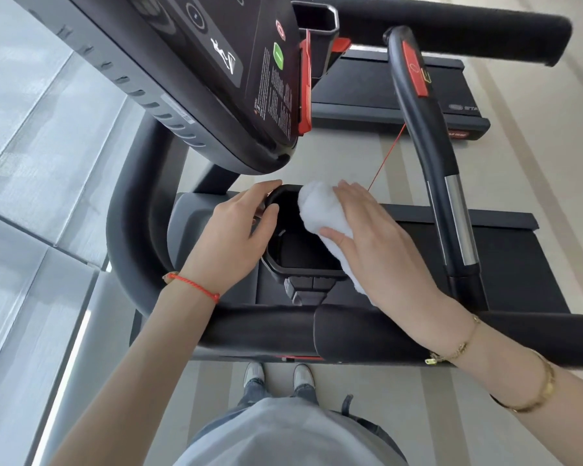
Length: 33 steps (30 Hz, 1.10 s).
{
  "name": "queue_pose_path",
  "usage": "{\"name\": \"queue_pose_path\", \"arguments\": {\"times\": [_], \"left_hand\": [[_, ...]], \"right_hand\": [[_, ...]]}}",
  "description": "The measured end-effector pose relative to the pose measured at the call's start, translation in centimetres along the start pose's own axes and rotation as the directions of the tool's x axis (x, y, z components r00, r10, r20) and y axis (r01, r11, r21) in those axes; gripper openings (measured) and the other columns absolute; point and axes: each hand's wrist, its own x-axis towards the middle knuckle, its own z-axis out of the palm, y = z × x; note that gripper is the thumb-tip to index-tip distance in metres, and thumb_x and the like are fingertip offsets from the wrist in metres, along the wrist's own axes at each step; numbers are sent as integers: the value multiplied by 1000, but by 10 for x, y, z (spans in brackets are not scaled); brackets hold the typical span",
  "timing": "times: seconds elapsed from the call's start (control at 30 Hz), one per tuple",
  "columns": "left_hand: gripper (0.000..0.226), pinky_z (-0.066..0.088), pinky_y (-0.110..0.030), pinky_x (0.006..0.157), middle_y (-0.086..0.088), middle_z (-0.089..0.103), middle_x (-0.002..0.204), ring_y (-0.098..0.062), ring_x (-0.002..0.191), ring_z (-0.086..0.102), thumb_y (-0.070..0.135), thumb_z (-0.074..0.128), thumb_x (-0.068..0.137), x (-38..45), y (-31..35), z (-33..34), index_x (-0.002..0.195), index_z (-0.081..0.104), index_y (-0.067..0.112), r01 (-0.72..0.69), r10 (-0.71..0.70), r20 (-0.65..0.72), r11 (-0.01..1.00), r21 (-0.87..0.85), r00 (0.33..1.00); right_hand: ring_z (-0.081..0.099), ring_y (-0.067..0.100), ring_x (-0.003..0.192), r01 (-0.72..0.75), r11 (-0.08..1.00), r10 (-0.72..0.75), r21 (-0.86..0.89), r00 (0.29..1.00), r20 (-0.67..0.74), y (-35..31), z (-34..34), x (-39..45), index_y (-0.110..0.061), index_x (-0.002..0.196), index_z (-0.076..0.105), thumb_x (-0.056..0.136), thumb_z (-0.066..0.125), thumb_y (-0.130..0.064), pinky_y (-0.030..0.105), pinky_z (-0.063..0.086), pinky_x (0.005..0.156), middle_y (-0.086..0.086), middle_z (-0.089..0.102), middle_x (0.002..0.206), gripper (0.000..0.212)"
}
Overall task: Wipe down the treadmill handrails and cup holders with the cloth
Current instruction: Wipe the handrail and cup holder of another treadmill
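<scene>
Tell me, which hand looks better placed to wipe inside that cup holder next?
Probably the right hand: it presses the white cloth on the cup holder rim. The left hand holds no cloth, only resting on the opposite rim.

Left hand (231, 230) rests with fingers loosely curled; right hand (377, 237) lies flat, fingers extended.
</scene>
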Motion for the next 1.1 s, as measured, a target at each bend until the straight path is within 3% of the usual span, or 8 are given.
{"name": "queue_pose_path", "arguments": {"times": [0.07, 0.2, 0.3, 0.5, 0.7, 0.83, 0.93, 1.1], "left_hand": [[37, 48, -21, 84, 2, 66, 101, -11, 90, 62, 22, 50, 100, -1, 1, 0, 137, 54, 22, 6, -6, 1, 1000, -11, 1000], [38, 48, -18, 80, 3, 64, 99, -9, 86, 61, 22, 51, 99, -1, 2, 0, 137, 54, 21, 8, -8, 0, 1000, -19, 1000], [37, 48, -22, 81, 3, 64, 97, -9, 86, 61, 21, 51, 99, -1, 2, 0, 137, 54, 21, 15, -15, 3, 999, -28, 1000], [37, 47, -17, 78, 1, 65, 96, -11, 84, 63, 23, 52, 99, -1, 1, 0, 136, 54, 23, 33, -32, 6, 999, -19, 999], [37, 49, -23, 79, 2, 66, 100, -10, 84, 62, 25, 50, 100, -1, 0, 0, 137, 52, 27, 47, -47, 15, 999, -17, 999], [37, 49, -26, 80, 2, 67, 103, -11, 86, 63, 25, 50, 99, 0, -1, 1, 137, 52, 27, 33, -33, 21, 999, -8, 999], [37, 48, -16, 76, 2, 67, 102, -10, 85, 63, 25, 50, 99, 0, -2, 2, 136, 53, 27, 23, -23, 16, 1000, -4, 1000], [36, 42, -3, 73, 5, 66, 99, -3, 88, 61, 24, 52, 98, 1, -3, 2, 134, 55, 27, 31, -31, 4, 999, -11, 1000]], "right_hand": [[12, 12, 148, 45, 999, -46, 13, 997, 54, 3, 1, 0, -11, 150, 30, 96, 31, -49, -3, -8, 102, 3, 22, 160, 66], [-3, 10, 148, 50, 999, -52, 17, 987, 151, 12, 7, 8, -12, 154, 14, 100, 34, -45, 6, -11, 109, 1, 3, 163, 67], [12, 13, 147, -10, 995, -8, 102, 985, 171, 17, 8, 26, -11, 152, 19, 101, 45, -34, 14, 7, 113, 2, 16, 160, 61], [40, 4, 120, -105, 944, 50, 313, 983, 179, 25, -2, 35, -23, 144, 32, 100, 48, -35, 11, 29, 85, -9, 40, 142, 48], [46, 11, 109, -320, 853, 238, 412, 942, 239, 22, 5, 0, -29, 146, 19, 98, 49, -36, 7, 30, 74, -4, 41, 138, 57], [43, 13, 101, -274, 896, 224, 349, 958, 177, 17, 7, 27, -16, 140, 27, 99, 51, -34, 15, 32, 66, 2, 42, 132, 51], [46, 13, 91, -219, 927, 160, 303, 965, 209, 21, 3, 49, -15, 130, 36, 97, 54, -37, 9, 33, 62, -1, 49, 114, 44], [53, -13, 77, -329, 840, 312, 432, 943, 111, 32, 1, 28, -24, 112, 41, 94, 54, -46, 3, 37, 56, -17, 54, 92, 30]]}}
